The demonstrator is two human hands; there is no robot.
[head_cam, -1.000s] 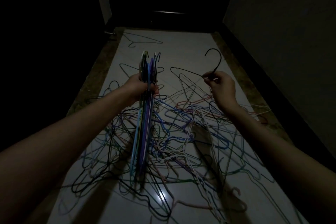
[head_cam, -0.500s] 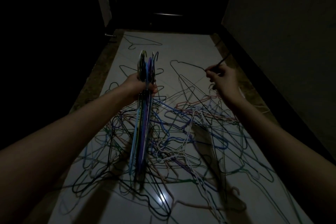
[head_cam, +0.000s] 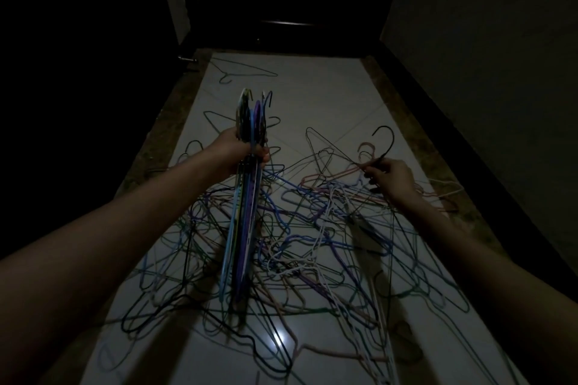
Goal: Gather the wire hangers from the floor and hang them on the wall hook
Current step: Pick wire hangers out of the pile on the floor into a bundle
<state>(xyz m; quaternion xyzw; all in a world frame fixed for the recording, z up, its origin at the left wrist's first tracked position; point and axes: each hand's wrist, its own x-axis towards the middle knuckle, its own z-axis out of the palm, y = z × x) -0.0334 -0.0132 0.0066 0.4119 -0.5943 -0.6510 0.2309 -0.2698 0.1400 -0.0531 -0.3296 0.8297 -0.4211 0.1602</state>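
Overhead, left hand (head_cam: 242, 150) gripped a bundle of wire hangers (head_cam: 242, 212). Right hand (head_cam: 391, 178) pinched a black hanger (head_cam: 386, 147) above the floor tangle (head_cam: 312, 244).

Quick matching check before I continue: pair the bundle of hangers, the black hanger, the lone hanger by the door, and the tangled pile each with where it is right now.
Things:
1. bundle of hangers
2. black hanger
3. lone hanger
4. tangled pile

Places:
A. flat on the floor at the far end, apart from the rest
B. gripped upright in the left hand
C. spread over the floor below both arms
D. pinched at its neck by the right hand

Pairs: 1-B, 2-D, 3-A, 4-C
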